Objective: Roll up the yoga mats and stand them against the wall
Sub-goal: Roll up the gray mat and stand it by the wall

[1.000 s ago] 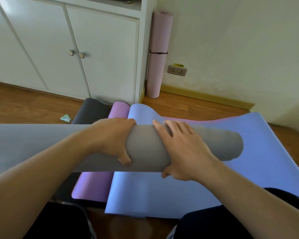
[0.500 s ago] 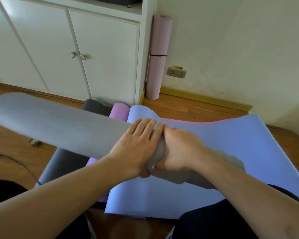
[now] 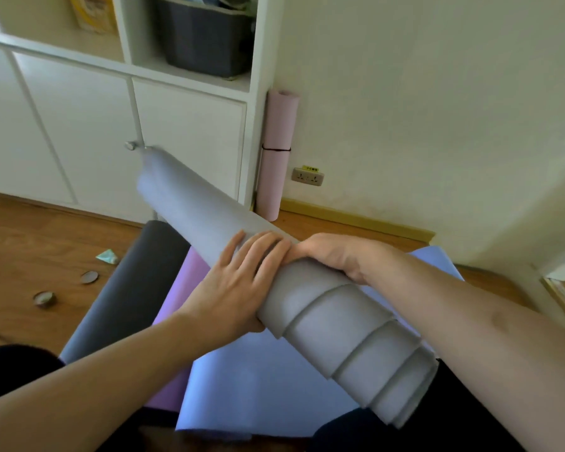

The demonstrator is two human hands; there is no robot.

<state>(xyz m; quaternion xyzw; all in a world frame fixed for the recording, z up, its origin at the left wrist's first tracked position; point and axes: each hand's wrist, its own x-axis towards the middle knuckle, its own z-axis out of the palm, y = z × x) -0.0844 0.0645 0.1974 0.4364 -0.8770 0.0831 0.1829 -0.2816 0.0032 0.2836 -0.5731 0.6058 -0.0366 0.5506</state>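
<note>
Progress is judged partial: 1 pink roll (image 3: pixel 278 151) is stood against the wall at 12 o'clock, the grey roll (image 3: pixel 307 288), telescoped, is gripped by left hand (image 3: pixel 238 288) and right hand (image 3: pixel 336 256), and 3 mats remain flat.

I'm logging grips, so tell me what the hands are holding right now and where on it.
Both hold the rolled grey mat near its middle: the left hand lies over its top, thumb underneath; the right hand grips its far side.
</note>
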